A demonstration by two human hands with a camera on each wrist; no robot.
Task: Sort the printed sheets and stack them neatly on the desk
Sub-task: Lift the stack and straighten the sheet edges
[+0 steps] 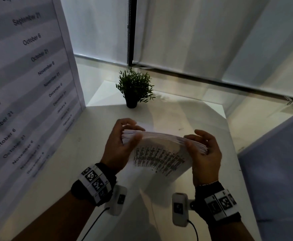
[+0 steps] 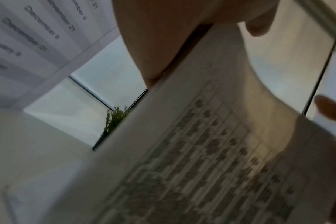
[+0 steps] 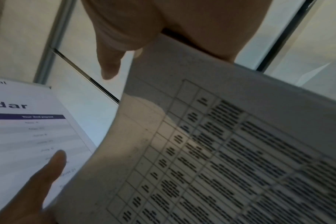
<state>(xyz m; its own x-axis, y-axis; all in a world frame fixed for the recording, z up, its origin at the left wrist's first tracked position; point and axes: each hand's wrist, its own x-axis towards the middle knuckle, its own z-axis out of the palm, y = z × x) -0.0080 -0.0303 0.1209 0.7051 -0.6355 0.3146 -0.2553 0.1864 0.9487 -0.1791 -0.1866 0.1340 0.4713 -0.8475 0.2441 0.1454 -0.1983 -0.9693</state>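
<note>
Wrists: banded with coded tags, cabled camera units hang below them.
Hands: left hand (image 1: 119, 145) and right hand (image 1: 205, 153) each grip one end of the printed sheets (image 1: 161, 150), a thick stack held above the tabletop (image 1: 185, 117), bowed upward, table print facing the camera.
Tabletop: white; bare surface around the stack.
Far edge: potted plant (image 1: 133, 87).
Left: calendar panel (image 1: 25, 70) stands upright.
Behind: window blinds (image 1: 211, 32).

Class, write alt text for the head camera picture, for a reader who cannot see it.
Two hands hold a bowed stack of printed sheets above a white desk, the left hand gripping one end and the right hand the other. A small potted plant stands behind, and a large poster of dates fills the left side.
</note>
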